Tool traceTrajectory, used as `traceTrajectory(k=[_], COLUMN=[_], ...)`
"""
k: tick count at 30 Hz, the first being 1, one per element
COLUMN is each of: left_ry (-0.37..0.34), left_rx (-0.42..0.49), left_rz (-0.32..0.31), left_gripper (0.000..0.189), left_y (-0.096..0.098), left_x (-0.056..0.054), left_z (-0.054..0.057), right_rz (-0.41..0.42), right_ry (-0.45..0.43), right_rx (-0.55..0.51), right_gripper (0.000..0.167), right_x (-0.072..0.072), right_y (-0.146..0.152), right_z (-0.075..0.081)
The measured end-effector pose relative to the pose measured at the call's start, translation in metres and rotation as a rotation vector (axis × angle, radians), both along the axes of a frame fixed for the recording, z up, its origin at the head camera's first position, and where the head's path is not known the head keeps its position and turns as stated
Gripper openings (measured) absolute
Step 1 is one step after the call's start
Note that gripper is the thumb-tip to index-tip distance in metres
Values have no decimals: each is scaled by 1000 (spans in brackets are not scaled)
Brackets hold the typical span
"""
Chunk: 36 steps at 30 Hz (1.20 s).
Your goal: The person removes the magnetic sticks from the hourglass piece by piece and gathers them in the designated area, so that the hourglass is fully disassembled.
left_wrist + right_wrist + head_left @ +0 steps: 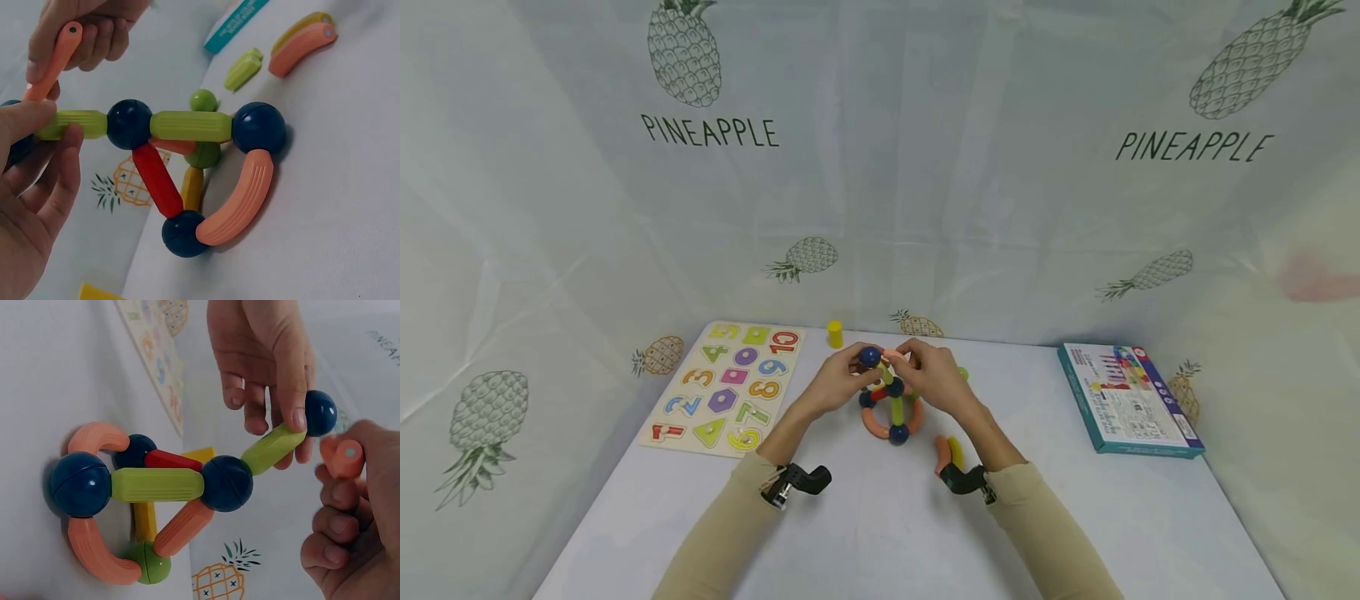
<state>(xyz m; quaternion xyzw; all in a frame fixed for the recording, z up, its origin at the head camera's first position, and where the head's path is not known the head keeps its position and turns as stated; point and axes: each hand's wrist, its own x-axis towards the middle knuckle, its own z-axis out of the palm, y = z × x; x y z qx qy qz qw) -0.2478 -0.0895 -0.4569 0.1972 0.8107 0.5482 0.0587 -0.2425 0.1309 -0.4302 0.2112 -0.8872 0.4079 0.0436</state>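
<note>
A magnetic ball-and-stick structure stands on the table, with navy balls (81, 484), green balls (204, 155), a red rod (158, 181) and curved orange rods (240, 203) at its base. My left hand (837, 382) pinches the upper light green rod (273, 449), which rises at a tilt from the middle navy ball (227, 484). That rod is topped by another navy ball (869, 357). Between thumb and fingers, my right hand (942, 379) holds a loose-looking orange curved rod (57, 59) beside the top ball. Whether rod and ball touch, I cannot tell.
A wooden number-and-shape board (700, 400) lies at the left. Behind the hands stands a yellow cylinder (835, 334). Orange and yellow curved rods (306, 47) and light green pieces (244, 69) lie to the right. A teal-edged box (1131, 400) rests at the far right.
</note>
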Motion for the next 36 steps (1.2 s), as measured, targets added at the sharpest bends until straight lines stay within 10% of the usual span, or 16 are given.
traceTrajectory(k=[13,25,36], left_ry=[111,126,156], left_rx=[-128,-182,-202], left_rz=[76,64,37], left_gripper=[55,58,61], left_y=[-11,-16,-6], left_x=[-4,-7,-8], left_z=[5,12,17], right_rz=[-177,-199,-227], right_ry=[-62,-386,-507], right_rx=[-104,70,167], right_gripper=[38,38,30], right_x=[11,45,60], right_y=[51,111,120], right_z=[-18,-61,-78])
